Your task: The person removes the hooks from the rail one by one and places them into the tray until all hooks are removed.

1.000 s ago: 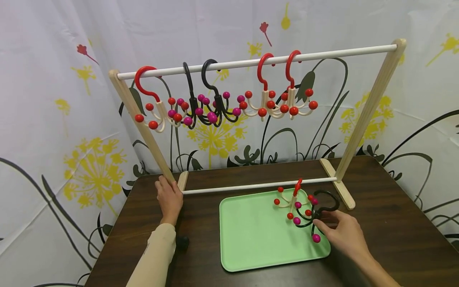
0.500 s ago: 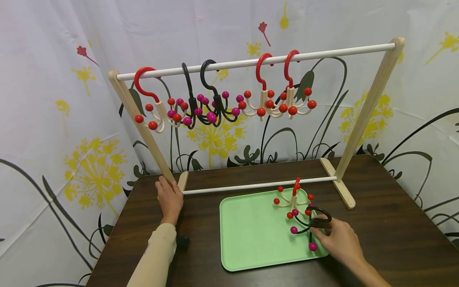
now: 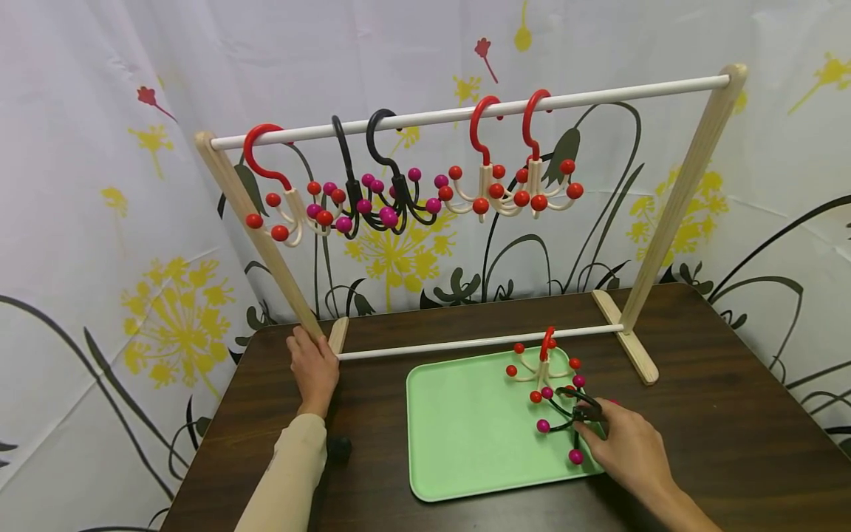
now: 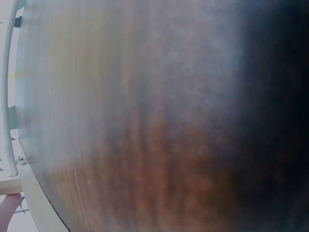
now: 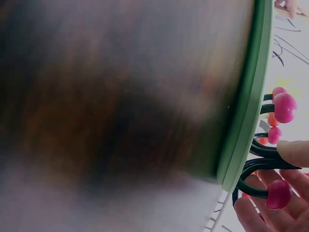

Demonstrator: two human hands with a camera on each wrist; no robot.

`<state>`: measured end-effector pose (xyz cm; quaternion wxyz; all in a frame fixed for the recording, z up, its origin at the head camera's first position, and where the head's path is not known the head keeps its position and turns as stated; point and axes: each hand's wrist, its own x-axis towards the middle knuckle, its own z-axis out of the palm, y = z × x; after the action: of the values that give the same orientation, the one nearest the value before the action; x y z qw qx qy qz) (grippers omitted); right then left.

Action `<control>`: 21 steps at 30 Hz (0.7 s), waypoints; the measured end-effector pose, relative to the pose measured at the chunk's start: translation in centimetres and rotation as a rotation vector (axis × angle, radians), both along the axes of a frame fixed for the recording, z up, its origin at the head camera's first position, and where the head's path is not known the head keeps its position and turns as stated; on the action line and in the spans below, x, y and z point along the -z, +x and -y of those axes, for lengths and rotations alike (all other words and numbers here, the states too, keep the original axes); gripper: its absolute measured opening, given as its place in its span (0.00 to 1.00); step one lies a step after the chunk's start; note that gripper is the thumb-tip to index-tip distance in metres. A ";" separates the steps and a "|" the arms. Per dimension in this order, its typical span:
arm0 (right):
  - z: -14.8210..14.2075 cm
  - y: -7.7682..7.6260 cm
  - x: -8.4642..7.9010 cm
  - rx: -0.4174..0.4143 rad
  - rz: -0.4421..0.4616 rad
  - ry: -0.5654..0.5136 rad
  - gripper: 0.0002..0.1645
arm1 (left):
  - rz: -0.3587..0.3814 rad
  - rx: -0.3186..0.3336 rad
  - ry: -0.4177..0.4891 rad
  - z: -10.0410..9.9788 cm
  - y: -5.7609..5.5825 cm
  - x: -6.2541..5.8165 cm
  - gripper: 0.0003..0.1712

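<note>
My right hand [image 3: 628, 447] pinches the stem of a black multi-prong hanger [image 3: 577, 414] over the right side of a green tray [image 3: 465, 443]. Magenta balls tip its prongs; in the right wrist view, the thumb and fingers close on the black hanger [image 5: 263, 162] beside the tray rim [image 5: 248, 106]. Just behind it, a cream hanger with a red hook [image 3: 545, 363] and red balls sits on the tray, hook up. My left hand [image 3: 314, 371] grips the foot of the rack's left wooden post [image 3: 272, 251].
Several hangers hang from the rack's white top rail [image 3: 439, 116]: red-hooked ones and black ones [image 3: 352, 188]. A lower white bar [image 3: 465, 344] runs behind the tray to the right wooden foot [image 3: 628, 340]. A small dark object [image 3: 339, 448] lies near the left forearm.
My right hand has moved slightly left and down, and the black hanger has turned so its hook lies lower. The left hand keeps its place on the post.
</note>
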<state>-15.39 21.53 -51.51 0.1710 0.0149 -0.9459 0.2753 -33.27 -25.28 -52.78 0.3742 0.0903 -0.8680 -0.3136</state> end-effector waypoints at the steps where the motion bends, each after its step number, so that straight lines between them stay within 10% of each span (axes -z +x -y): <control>1: 0.0 0.0 0.0 -0.001 -0.002 0.006 0.17 | 0.000 0.002 0.000 0.0 0.0 0.0 0.21; 21: -0.6 0.6 -0.5 -0.023 -0.009 0.032 0.16 | -0.001 0.009 0.008 0.0 -0.1 0.3 0.21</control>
<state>-14.75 22.12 -51.03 0.1719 0.0296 -0.9492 0.2618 -33.36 -25.29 -53.04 0.3730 0.0875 -0.8670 -0.3187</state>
